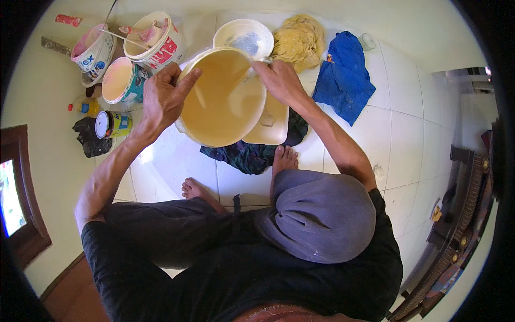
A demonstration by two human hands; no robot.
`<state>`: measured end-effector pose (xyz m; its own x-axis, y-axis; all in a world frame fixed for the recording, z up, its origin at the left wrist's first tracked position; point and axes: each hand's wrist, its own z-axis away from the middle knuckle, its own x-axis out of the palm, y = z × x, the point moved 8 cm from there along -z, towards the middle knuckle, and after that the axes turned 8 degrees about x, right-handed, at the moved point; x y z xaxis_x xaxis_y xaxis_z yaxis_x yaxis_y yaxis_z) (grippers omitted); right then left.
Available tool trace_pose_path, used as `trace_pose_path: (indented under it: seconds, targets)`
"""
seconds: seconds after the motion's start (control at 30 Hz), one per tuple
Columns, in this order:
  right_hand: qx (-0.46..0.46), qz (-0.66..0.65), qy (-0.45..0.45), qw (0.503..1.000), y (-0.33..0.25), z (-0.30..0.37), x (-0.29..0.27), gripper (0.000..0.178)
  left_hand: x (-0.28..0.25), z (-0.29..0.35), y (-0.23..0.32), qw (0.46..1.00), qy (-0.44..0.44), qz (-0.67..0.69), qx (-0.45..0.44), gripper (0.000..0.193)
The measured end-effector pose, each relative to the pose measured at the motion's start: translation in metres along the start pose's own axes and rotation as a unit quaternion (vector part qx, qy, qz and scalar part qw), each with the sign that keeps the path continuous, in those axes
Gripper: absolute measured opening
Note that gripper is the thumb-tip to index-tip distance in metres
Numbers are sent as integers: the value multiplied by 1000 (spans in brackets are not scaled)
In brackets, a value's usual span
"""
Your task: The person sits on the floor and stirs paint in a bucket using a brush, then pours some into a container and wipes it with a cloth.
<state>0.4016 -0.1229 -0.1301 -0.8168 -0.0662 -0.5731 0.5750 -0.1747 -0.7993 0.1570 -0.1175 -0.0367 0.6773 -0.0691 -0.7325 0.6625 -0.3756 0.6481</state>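
A large bucket (225, 107) of cream-coloured paint is between my hands, its round mouth facing up toward me. My left hand (165, 97) is closed on its left rim, thumb lying over the edge. On the far right rim my right hand (280, 79) is closed too; a small whitish piece shows by its fingers, too unclear to name. Partly hidden behind the bucket is a cream-coated paint tray (280, 126), beside my right foot. A dark patterned cloth (249, 160) lies under the tray and bucket. I cannot tell whether the bucket touches the tray.
Paint pails (119, 80) crowd the far left, with a red-handled roller frame (80, 21) across them. A yellow-labelled can (119, 124) and black plastic bag (88, 137) stand nearer. Beyond are a white basin (244, 29), yellow cloth (300, 43) and blue cloth (346, 78). Dark wooden furniture (461, 214) is right.
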Motion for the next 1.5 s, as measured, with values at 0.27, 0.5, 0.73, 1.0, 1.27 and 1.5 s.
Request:
trace_pose_path:
  seconds: [0.27,0.5,0.73,1.0,1.27,1.5]
  targets:
    - [-179,199,-16,963,-55,-21,16,25,5,5,-63,993,23,102,-59,51]
    - [-33,129,-56,990,-69,-53,24,52,4,5,-94,988,34,119,-95,47]
    - [-97,151,-101,979,-106,-72,51,53,-7,9,-134,979,50,155,-121,45]
    - [-123,182,-142,965,-136,-106,96,51,-27,23,-182,967,94,161,-171,46]
    - [-162,196,-110,961,-142,-134,131,55,-25,26,-222,958,118,156,-212,49]
    - [-138,257,-159,943,-150,-125,131,53,-31,30,-245,957,128,127,-229,55]
